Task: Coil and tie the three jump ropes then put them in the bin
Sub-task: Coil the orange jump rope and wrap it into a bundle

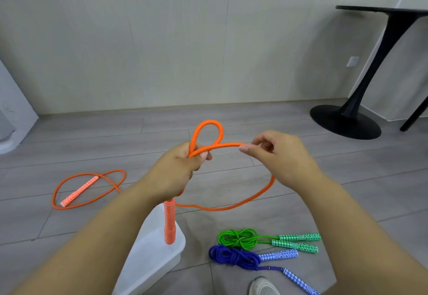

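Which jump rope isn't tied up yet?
The orange rope: the left hand grips a loop of it, the right hand pinches the strand, and the rest trails loose on the floor. The green rope and blue rope lie bundled and knotted.

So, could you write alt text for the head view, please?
The left hand grips a loop of the orange rope while the right hand pinches its strand. A tied green rope and a blue rope lie on the floor by the bin.
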Available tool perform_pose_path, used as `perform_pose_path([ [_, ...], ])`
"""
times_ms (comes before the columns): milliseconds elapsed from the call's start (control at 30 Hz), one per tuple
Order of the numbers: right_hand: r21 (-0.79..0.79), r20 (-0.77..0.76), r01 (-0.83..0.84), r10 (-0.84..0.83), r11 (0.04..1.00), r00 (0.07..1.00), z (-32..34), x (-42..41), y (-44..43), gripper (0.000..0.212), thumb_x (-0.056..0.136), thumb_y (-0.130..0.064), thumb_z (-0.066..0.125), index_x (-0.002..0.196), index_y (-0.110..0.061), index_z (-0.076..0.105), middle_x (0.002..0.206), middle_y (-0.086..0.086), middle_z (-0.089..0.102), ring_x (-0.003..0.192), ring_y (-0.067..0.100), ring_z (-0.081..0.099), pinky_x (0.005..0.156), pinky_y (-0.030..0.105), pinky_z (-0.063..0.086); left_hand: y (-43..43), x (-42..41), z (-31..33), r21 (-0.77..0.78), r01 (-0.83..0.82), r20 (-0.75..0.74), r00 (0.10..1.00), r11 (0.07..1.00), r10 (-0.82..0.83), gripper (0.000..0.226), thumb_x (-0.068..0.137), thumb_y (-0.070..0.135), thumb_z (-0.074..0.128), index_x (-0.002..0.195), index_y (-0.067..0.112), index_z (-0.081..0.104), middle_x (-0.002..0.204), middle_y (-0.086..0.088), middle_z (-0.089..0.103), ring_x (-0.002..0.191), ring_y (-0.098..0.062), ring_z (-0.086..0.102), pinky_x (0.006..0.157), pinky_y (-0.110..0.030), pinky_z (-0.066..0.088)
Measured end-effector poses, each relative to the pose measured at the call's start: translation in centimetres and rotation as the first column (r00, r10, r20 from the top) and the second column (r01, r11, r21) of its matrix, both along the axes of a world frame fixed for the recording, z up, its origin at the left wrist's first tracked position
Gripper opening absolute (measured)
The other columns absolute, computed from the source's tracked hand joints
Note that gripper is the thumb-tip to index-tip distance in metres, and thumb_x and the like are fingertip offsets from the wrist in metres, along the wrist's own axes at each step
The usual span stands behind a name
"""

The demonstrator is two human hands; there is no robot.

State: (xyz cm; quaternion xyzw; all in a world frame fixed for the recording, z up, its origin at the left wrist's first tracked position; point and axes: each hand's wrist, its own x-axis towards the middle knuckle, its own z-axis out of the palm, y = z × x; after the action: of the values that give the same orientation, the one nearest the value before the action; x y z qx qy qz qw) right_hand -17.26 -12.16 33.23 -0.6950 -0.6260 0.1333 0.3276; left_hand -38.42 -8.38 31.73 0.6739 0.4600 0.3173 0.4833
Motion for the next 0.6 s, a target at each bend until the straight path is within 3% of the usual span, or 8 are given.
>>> perform_pose_path([
  [67,0.036,0.050,0.039,-0.041,0.999,0.998,0.1,1.2,0.0,0.032,0.086,-0.043,0.060,0.078,-0.012,0.066,0.059,-0.001,0.053,0.059,0.014,0.049,0.056,0.030,0.038,0.1,-0.5,0.4,-0.046,-0.055,0.119,0.991,0.997,0.060,0.022,0.099,0.019,0.040,0.088,0.015,0.059,0.051,0.010,0.032,0.037,-0.002,0.024,0.038,-0.016,0.021],
  [167,0.053,-0.207,0.027,-0.015,0.998,0.978,-0.1,1.7,-0.2,0.028,0.089,-0.033,0.058,0.072,-0.012,0.062,0.060,-0.001,0.045,0.055,0.008,0.042,0.057,0.025,0.035,0.2,-1.2,0.9,-0.088,-0.067,0.177,0.981,0.994,0.081,0.024,0.100,0.020,0.038,0.087,0.013,0.057,0.046,0.013,0.030,0.037,-0.002,0.021,0.037,-0.015,0.017],
  [233,0.036,-0.291,-0.072,0.080,0.997,0.953,-0.6,0.4,-0.1,0.016,0.086,-0.031,0.063,0.081,-0.015,0.060,0.076,0.000,0.052,0.069,0.010,0.048,0.065,0.022,0.040,0.0,-1.0,0.9,-0.088,-0.046,0.143,0.988,0.995,0.058,0.025,0.100,0.022,0.039,0.084,0.014,0.057,0.047,0.012,0.029,0.039,-0.004,0.020,0.039,-0.016,0.015],
  [367,-0.159,-0.245,-0.287,0.244,0.945,0.938,-2.5,-2.6,0.5,0.035,0.080,-0.039,0.068,0.109,-0.026,0.054,0.111,-0.007,0.056,0.105,0.006,0.053,0.089,0.024,0.044,-0.4,-0.1,1.1,-0.083,-0.012,0.143,0.989,0.996,0.023,0.027,0.098,0.025,0.042,0.080,0.013,0.059,0.049,0.010,0.029,0.040,-0.005,0.021,0.043,-0.020,0.015],
  [433,-0.168,-0.249,-0.302,0.256,0.938,0.934,-2.4,-3.0,0.9,0.010,0.088,-0.032,0.061,0.094,-0.024,0.060,0.099,-0.003,0.065,0.096,0.011,0.060,0.088,0.029,0.047,-0.4,0.0,1.2,-0.095,-0.008,0.161,0.987,0.995,0.023,0.027,0.097,0.024,0.043,0.079,0.013,0.059,0.050,0.008,0.028,0.040,-0.006,0.021,0.044,-0.021,0.015],
  [467,-0.155,-0.340,-0.316,0.250,0.936,0.907,-2.1,-2.9,0.9,0.012,0.092,-0.026,0.056,0.082,-0.020,0.061,0.082,-0.001,0.066,0.081,0.013,0.063,0.082,0.031,0.049,-0.4,-0.2,1.2,-0.098,-0.012,0.161,0.987,0.995,0.028,0.025,0.097,0.024,0.044,0.080,0.013,0.058,0.050,0.008,0.029,0.040,-0.007,0.022,0.044,-0.021,0.016],
  [533,-0.121,-0.575,-0.322,0.198,0.939,0.794,-1.5,-2.6,1.0,0.031,0.095,-0.019,0.049,0.065,-0.014,0.053,0.052,-0.005,0.050,0.050,0.012,0.048,0.060,0.029,0.046,-0.3,-0.4,1.0,-0.075,-0.030,0.114,0.993,0.997,0.038,0.019,0.096,0.022,0.049,0.082,0.012,0.057,0.048,0.003,0.036,0.039,-0.010,0.032,0.041,-0.022,0.026],
  [600,-0.091,-0.756,-0.325,0.147,0.941,0.638,-0.9,-2.3,1.0,0.031,0.096,-0.019,0.046,0.066,-0.012,0.049,0.050,-0.007,0.036,0.046,0.010,0.029,0.049,0.025,0.028,-0.2,-0.5,0.8,-0.039,-0.038,0.051,0.998,0.999,0.040,0.011,0.094,0.019,0.054,0.086,0.011,0.054,0.047,-0.004,0.048,0.036,-0.014,0.047,0.039,-0.024,0.041],
])
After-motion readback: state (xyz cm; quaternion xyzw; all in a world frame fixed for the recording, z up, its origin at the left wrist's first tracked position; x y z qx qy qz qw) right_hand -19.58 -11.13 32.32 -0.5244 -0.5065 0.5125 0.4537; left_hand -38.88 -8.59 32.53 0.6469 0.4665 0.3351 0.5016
